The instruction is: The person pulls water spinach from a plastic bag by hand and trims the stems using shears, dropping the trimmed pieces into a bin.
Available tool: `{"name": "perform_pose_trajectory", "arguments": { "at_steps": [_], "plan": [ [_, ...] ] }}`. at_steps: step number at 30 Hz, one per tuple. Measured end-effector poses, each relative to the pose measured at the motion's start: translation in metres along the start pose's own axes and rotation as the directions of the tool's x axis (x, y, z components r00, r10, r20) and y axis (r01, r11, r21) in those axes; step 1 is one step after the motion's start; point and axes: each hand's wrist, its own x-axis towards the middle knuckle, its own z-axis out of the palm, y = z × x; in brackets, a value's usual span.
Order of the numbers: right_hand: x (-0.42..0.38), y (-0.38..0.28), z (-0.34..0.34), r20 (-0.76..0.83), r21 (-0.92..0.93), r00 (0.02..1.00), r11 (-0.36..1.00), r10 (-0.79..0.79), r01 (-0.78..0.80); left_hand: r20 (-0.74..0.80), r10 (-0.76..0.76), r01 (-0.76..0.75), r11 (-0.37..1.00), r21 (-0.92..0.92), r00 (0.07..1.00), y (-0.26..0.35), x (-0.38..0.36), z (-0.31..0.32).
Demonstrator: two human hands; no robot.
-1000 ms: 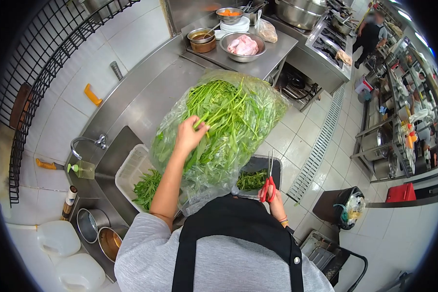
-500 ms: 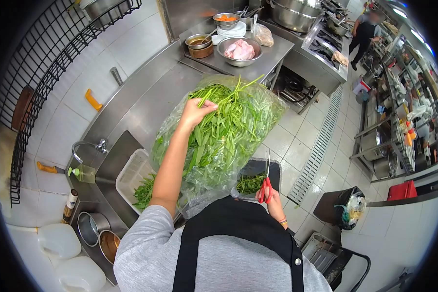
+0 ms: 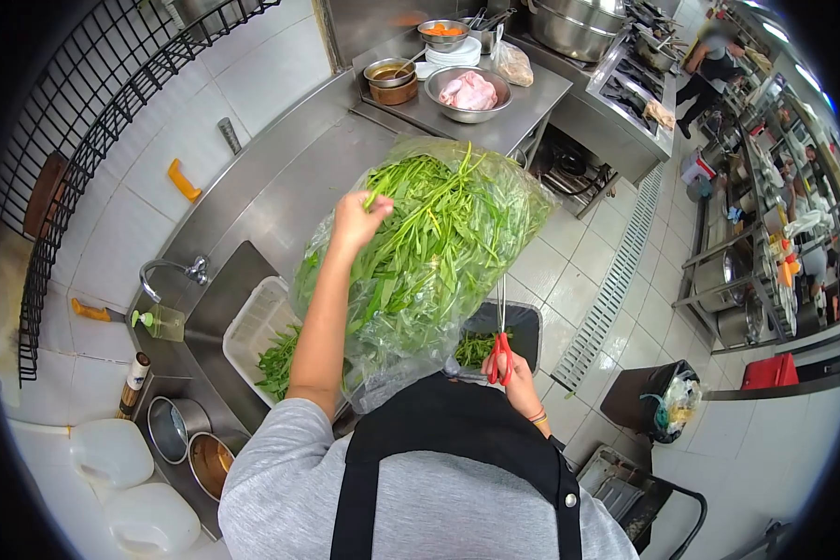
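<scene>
A large clear plastic bag [image 3: 523, 201] lies in front of me, heaped with long-stemmed leafy greens [image 3: 429, 224] that look like water spinach. My left hand [image 3: 359, 220] is at the heap's left side, its fingers closed around a pale green stem. My right hand [image 3: 523, 392] grips red-handled scissors [image 3: 502, 350] by the handles, the narrow blades pointing up and away from me. Below the scissors and bag, a dark bin [image 3: 528, 336] contains more greens. At left, cut-looking greens [image 3: 278, 362] lie in a white plastic tub [image 3: 243, 327], partly hidden by my left forearm.
A steel sink [image 3: 217, 289] with a faucet [image 3: 194, 269] is at left. Beyond the bag, a steel counter holds a bowl [image 3: 481, 115] of raw poultry, plates and small pots. A lined trash bin [image 3: 635, 397] stands right. Another person [image 3: 709, 75] stands far back.
My left hand has moved slightly left, toward the bag's edge. The scissors have shifted a little left and their blades look closer together.
</scene>
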Motion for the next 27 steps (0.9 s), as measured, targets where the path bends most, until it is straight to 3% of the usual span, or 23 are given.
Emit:
{"name": "perform_pose_trajectory", "arguments": {
  "at_steps": [2,4,6,8,10,14,16,20,24,26,27],
  "plan": [
    [0.000,0.003,0.000,0.002,0.001,1.000,1.000,0.003,-0.003,0.124,-0.101,0.062,0.956,0.286,0.987,-0.003,-0.011,-0.002],
    [0.001,0.006,0.002,0.006,0.004,1.000,1.000,0.010,-0.010,0.126,-0.116,0.072,0.948,0.308,0.985,-0.008,-0.017,0.004],
    [0.003,0.007,0.004,0.031,0.013,0.999,1.000,-0.009,0.008,0.155,-0.058,0.017,0.968,0.251,0.986,-0.015,-0.016,0.011],
    [0.004,0.000,0.006,0.055,0.008,0.998,1.000,-0.001,0.000,0.185,-0.128,0.082,0.968,0.238,0.974,-0.010,-0.013,0.012],
    [0.006,-0.008,0.010,0.074,0.006,0.997,1.000,0.010,-0.011,0.149,0.074,-0.100,0.979,0.176,0.986,-0.007,-0.010,0.013],
    [0.013,-0.026,0.015,0.130,0.045,0.989,0.997,-0.065,0.059,0.195,0.079,-0.078,0.997,-0.014,0.978,0.024,-0.011,0.008],
    [0.015,-0.038,0.018,0.140,0.072,0.986,0.994,-0.089,0.079,0.110,0.275,-0.268,0.960,-0.074,0.955,0.043,-0.021,0.005],
    [0.015,-0.055,0.021,0.170,0.070,0.973,0.987,-0.156,0.146,0.136,0.340,-0.313,0.932,-0.185,0.931,0.072,-0.038,0.004],
    [0.014,-0.057,0.021,0.171,0.084,0.966,0.980,-0.191,0.179,0.325,0.346,-0.334,0.938,-0.094,0.880,0.082,-0.057,0.012],
    [0.012,-0.050,0.020,0.146,0.115,0.964,0.971,-0.224,0.208,0.353,0.485,-0.437,0.875,-0.211,0.800,0.076,-0.064,0.026],
    [0.011,-0.046,0.020,0.122,0.144,0.959,0.960,-0.256,0.238,0.420,0.476,-0.453,0.877,-0.162,0.772,0.074,-0.068,0.029]
  ]
}}
